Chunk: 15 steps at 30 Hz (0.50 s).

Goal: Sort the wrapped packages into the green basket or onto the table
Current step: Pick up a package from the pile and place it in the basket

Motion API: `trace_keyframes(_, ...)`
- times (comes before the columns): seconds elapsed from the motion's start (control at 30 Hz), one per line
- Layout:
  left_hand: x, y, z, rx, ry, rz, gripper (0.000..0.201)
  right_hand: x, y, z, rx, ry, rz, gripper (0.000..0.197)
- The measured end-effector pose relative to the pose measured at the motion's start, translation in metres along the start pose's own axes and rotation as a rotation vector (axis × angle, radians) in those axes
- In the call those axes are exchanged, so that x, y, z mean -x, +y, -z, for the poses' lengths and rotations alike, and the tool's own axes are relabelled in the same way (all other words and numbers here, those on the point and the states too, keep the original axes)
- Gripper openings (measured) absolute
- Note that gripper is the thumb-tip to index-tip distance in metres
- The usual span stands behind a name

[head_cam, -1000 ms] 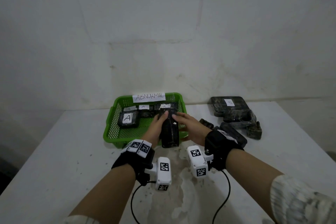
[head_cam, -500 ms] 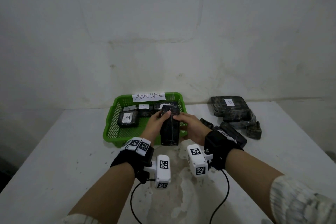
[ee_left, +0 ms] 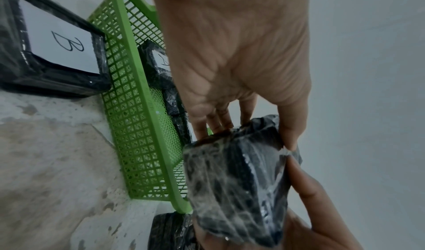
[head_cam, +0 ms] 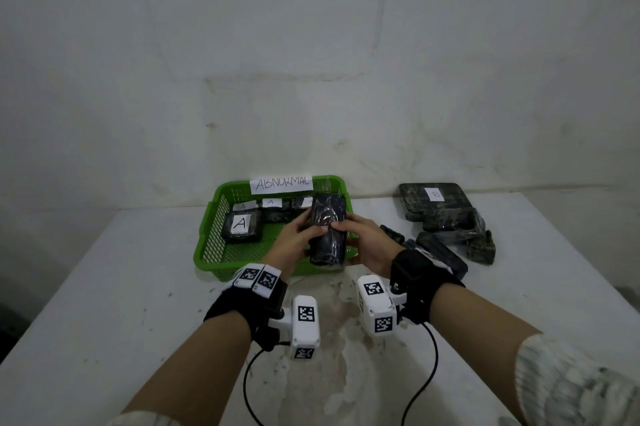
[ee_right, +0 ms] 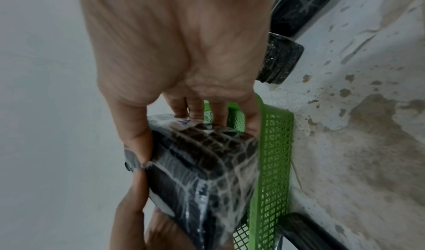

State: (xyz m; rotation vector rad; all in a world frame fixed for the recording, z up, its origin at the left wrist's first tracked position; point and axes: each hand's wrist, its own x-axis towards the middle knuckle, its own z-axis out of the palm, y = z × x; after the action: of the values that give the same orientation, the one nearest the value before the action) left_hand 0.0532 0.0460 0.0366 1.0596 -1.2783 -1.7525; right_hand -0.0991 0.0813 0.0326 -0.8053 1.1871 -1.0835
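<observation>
A big white desk [head_cam: 86, 304] with worn, spotty brown patches holds everything. On it sits a green basket [head_cam: 211, 238] made of plastic with a wall of little square holes, and a white paper sign [head_cam: 281, 184] on its far rim reads ABNORMAL. Inside the basket lie dark wrapped packages [head_cam: 241, 226] with white labels marked A. To the right of the basket, on the desk, is a pile of dark packages [head_cam: 446, 214], and the flat one on top has a white label with a B. They are all blocky and wrapped in shiny, crinkly clear film. Both hands hold one dark package [head_cam: 327, 230] up over the near right corner of the basket. It is a long block, black under wrinkled shiny wrap, standing on end and tilted a little. The left hand [head_cam: 294, 240] grips its left side with curled fingers behind and thumb in front. The right hand [head_cam: 369, 245] grips the right side the same way, and the two thumbs meet on the front, pinching a bit of loose wrap.
</observation>
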Motion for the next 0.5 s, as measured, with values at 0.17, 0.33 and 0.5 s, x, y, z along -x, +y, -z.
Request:
trace_keyframes(0.17, -0.0004, -0.0009, 0.0012, 0.023, 0.013, -0.028, 0.055, -0.0011, 0.0029, 0.0008, -0.007, -0.045, 0.003, 0.036)
trace_keyframes(0.33, 0.0012, 0.0003, 0.0019, 0.07, -0.031, -0.007, 0.045, -0.0063, 0.0024, 0.0002, -0.024, -0.022, 0.033, 0.037)
trace_keyframes(0.5, 0.0033, 0.0027, -0.0001, 0.039, -0.039, -0.027, 0.048, -0.0072, 0.0046, 0.0026, -0.054, -0.084, 0.019, 0.043)
